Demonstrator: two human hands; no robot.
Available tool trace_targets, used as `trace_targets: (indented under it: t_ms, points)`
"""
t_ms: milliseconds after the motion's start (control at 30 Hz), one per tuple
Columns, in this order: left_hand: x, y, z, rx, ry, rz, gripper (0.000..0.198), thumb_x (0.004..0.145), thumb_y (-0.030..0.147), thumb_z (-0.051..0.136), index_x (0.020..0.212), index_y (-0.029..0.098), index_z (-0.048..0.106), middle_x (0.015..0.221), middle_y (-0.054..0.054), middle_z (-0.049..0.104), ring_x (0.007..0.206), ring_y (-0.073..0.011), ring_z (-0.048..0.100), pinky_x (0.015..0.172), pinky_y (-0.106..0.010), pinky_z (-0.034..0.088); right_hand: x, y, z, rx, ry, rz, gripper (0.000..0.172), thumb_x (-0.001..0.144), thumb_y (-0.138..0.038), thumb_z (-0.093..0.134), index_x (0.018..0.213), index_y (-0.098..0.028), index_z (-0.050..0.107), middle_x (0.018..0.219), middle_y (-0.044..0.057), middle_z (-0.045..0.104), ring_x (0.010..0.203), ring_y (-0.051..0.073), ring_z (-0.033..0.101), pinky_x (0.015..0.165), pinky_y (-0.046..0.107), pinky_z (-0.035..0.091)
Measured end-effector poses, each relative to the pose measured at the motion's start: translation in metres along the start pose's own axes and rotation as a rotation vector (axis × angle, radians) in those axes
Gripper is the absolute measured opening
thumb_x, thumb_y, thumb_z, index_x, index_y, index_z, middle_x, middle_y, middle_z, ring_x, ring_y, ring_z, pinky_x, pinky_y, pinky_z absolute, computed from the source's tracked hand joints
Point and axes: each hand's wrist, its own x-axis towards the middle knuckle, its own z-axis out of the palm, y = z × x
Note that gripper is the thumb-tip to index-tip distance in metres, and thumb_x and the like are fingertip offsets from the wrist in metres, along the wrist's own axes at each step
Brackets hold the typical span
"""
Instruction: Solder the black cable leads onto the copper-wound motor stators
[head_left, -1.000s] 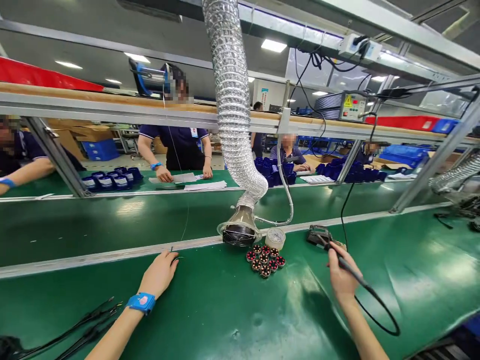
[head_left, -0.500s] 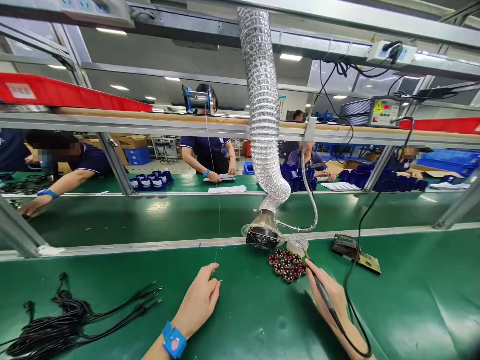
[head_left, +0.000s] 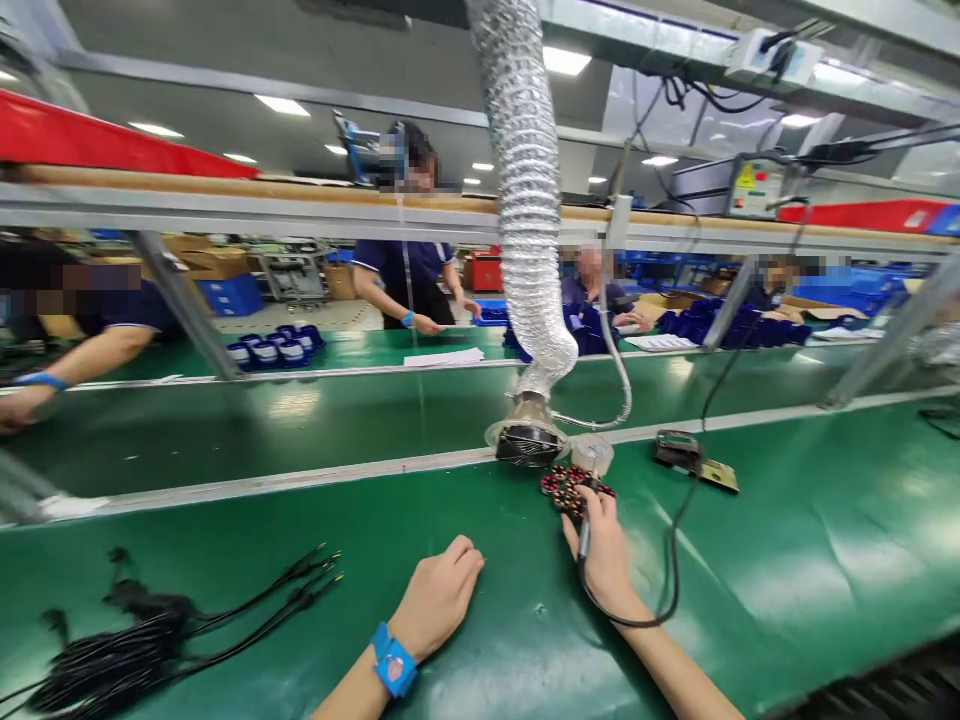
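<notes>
My left hand (head_left: 435, 595) is over the green bench, its fingers curled together and a blue wrist strap (head_left: 394, 662) on it. A thin, blurred solder wire (head_left: 409, 265) hangs from the spool above towards this hand; its end at the fingers is hidden. My right hand (head_left: 606, 550) grips a soldering iron (head_left: 584, 540) by its dark handle, whose cord loops under the wrist. The iron's tip points at a cluster of small round black parts (head_left: 559, 484) with red and copper-coloured spots. My right fingers partly cover this cluster. Behind it is a round whitish container (head_left: 592, 455).
A silver fume duct (head_left: 525, 200) ends in a hood (head_left: 529, 442) just behind the parts. Black cables (head_left: 112, 640) lie at left. A metal iron stand (head_left: 694, 462) sits at right. Co-workers work across the bench, with dark blue parts (head_left: 277, 345) near them.
The camera view has shifted. My left hand has moved right and its fingers have curled more. My right hand has moved left over the round parts, with the soldering iron turned more upright.
</notes>
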Motion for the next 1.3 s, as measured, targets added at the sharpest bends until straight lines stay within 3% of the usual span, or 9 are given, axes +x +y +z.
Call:
trace_targets:
  t_ms: [167, 467, 633, 800, 933, 1167, 1300]
  points:
    - [-0.002, -0.003, 0.006, 0.097, -0.044, -0.086, 0.03, 0.1, 0.023, 0.031, 0.086, 0.021, 0.057, 0.075, -0.001, 0.06, 0.059, -0.0123, 0.057, 0.053, -0.024, 0.035, 0.0, 0.01, 0.012, -0.073, 0.04, -0.088, 0.037, 0.092, -0.041, 0.041, 0.121, -0.019, 0.05, 0.108, 0.01, 0.051, 0.084, 0.023, 0.059, 0.068, 0.035, 0.053]
    - [-0.004, -0.01, 0.008, 0.044, -0.066, -0.116, 0.021, 0.098, 0.02, 0.037, 0.094, 0.022, 0.058, 0.081, 0.0, 0.064, 0.064, -0.0149, 0.062, 0.055, -0.028, 0.034, -0.003, 0.02, 0.018, -0.099, 0.016, -0.156, 0.035, 0.091, -0.032, 0.04, 0.122, -0.02, 0.052, 0.108, 0.011, 0.051, 0.089, 0.025, 0.056, 0.078, 0.04, 0.051]
    - [-0.002, -0.011, 0.007, 0.033, -0.086, -0.143, 0.023, 0.099, 0.021, 0.036, 0.094, 0.022, 0.058, 0.081, 0.001, 0.067, 0.066, -0.0151, 0.063, 0.056, -0.028, 0.033, -0.012, 0.013, 0.013, -0.002, -0.011, -0.153, 0.033, 0.092, -0.031, 0.04, 0.122, -0.022, 0.053, 0.107, 0.01, 0.051, 0.088, 0.023, 0.058, 0.077, 0.039, 0.053]
    - [0.002, -0.009, 0.001, 0.046, -0.117, -0.253, 0.038, 0.103, 0.029, 0.027, 0.083, 0.021, 0.058, 0.076, 0.001, 0.067, 0.067, -0.0162, 0.064, 0.055, -0.028, 0.03, -0.036, -0.014, 0.009, 0.139, -0.094, -0.214, 0.032, 0.095, -0.026, 0.041, 0.125, -0.023, 0.051, 0.113, 0.011, 0.05, 0.085, 0.018, 0.062, 0.074, 0.032, 0.056]
    - [0.004, -0.008, -0.004, -0.001, -0.101, -0.345, 0.039, 0.102, 0.029, 0.027, 0.082, 0.02, 0.059, 0.078, -0.001, 0.065, 0.069, -0.0157, 0.064, 0.059, -0.027, 0.033, -0.047, -0.048, 0.018, 0.233, -0.167, -0.294, 0.035, 0.093, -0.016, 0.041, 0.125, -0.026, 0.051, 0.117, 0.01, 0.049, 0.086, 0.016, 0.063, 0.076, 0.029, 0.057]
    - [0.006, -0.02, -0.003, -0.257, 0.002, -0.471, 0.037, 0.101, 0.025, 0.028, 0.087, 0.019, 0.061, 0.087, -0.004, 0.059, 0.073, -0.0141, 0.059, 0.066, -0.025, 0.041, -0.031, -0.107, 0.049, 0.351, -0.317, -0.402, 0.059, 0.077, 0.004, 0.042, 0.127, -0.027, 0.048, 0.117, 0.008, 0.048, 0.087, 0.016, 0.062, 0.076, 0.029, 0.057]
    - [0.006, -0.029, 0.0, -0.388, 0.042, -0.535, 0.035, 0.098, 0.025, 0.03, 0.087, 0.019, 0.062, 0.086, -0.004, 0.058, 0.075, -0.0146, 0.058, 0.069, -0.025, 0.042, -0.026, -0.122, 0.058, 0.42, -0.373, -0.428, 0.068, 0.073, 0.007, 0.046, 0.13, -0.029, 0.046, 0.116, 0.007, 0.048, 0.096, 0.018, 0.059, 0.082, 0.032, 0.056]
